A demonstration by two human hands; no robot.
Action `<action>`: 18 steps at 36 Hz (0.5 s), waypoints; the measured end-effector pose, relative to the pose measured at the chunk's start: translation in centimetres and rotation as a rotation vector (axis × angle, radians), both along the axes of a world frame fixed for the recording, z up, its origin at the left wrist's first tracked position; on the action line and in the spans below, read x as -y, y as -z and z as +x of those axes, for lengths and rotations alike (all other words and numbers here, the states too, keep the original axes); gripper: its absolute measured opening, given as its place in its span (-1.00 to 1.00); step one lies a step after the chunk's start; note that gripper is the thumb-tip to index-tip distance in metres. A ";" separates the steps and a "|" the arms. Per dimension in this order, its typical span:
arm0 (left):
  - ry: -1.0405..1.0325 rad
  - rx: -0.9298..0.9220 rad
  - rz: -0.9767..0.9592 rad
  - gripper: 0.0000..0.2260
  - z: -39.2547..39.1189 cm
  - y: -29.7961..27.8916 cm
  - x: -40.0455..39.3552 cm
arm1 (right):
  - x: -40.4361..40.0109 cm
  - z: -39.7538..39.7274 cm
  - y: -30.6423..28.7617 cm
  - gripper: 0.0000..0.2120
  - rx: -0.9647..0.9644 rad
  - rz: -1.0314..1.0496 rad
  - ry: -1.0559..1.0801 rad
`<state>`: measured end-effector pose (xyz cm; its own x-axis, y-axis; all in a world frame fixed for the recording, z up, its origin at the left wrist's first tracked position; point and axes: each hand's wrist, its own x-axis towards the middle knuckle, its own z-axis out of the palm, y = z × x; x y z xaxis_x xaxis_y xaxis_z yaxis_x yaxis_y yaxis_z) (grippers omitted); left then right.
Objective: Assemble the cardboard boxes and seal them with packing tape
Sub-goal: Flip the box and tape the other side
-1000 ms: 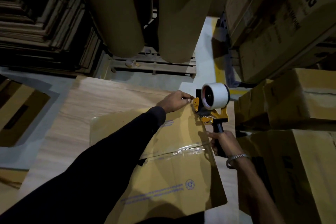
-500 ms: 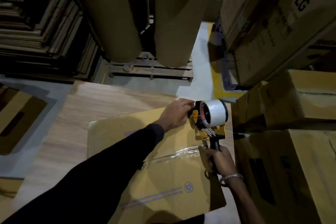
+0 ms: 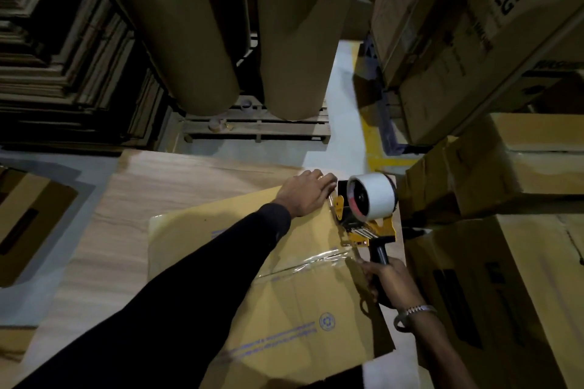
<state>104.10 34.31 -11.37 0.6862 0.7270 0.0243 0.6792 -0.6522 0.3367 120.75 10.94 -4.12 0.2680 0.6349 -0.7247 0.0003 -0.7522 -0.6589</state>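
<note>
Your right hand [image 3: 390, 281] grips the handle of the tape dispenser [image 3: 368, 208] at the right edge of the cardboard box [image 3: 284, 278], which lies on the wooden table [image 3: 151, 196]. Pull it toward you in one straight line. Farther away, your left hand [image 3: 305, 191] presses flat, fingers straight, on the far corner; keep this pressure on the tape end.

The cardboard box [image 3: 284, 278] lies flat on the wooden table [image 3: 142, 199]. The left hand [image 3: 305, 191] presses flat on the box's far right corner. Just right of that corner, the tape dispenser [image 3: 368, 208] stands at the box edge, its handle gripped by the right hand [image 3: 390, 278]. Clear tape [image 3: 309, 262] crosses the box seam.
</note>
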 end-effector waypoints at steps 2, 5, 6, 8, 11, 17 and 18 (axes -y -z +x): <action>0.005 0.013 -0.010 -0.63 0.0 0.1 0.1 | 1.7 0.2 0.1 -0.77 0.020 -0.014 -0.001; 0.010 0.031 -0.027 -0.61 0.0 0.0 0.3 | 3.6 0.0 0.6 -0.79 0.028 -0.028 0.046; 0.011 0.024 -0.040 -0.60 0.0 0.1 0.4 | 3.9 -0.2 0.7 -0.79 0.041 -0.025 0.057; 0.008 0.001 -0.061 -0.58 0.0 0.2 0.7 | 4.0 -0.9 1.0 -0.80 0.075 -0.011 0.062; 0.065 0.035 -0.028 -0.63 -0.3 0.0 2.3 | 4.0 -1.6 1.2 -0.82 0.125 0.019 0.079; 0.190 0.066 0.057 -0.48 -0.3 0.3 7.0 | 4.2 -1.9 1.1 -0.87 0.154 0.017 0.087; 0.178 0.056 0.068 -0.49 -0.3 0.3 7.2 | 4.0 -1.9 1.0 -0.88 0.143 0.014 0.097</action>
<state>103.85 27.15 -11.65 0.7998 0.5899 0.1113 0.5327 -0.7829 0.3215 118.83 6.89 -5.08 0.4279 0.6111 -0.6659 0.0227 -0.7438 -0.6680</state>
